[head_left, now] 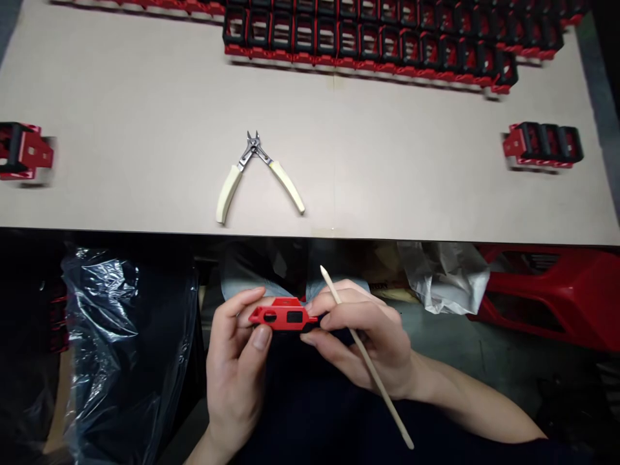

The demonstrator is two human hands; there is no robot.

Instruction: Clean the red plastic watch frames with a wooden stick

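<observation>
Below the table edge, my left hand and my right hand hold a small red and black plastic part between them. Left fingers and thumb pinch its left end, while right fingers pinch its right end. A thin pointed wooden stick also lies gripped in my right hand, its tip rising past the part. On the table, well beyond both hands, rest flush cutters with cream handles, spread open.
Rows of red and black plastic parts line the far side of the beige table, with small groups at its left and right. A black plastic bag, a white bag and a red plastic crate sit below the table.
</observation>
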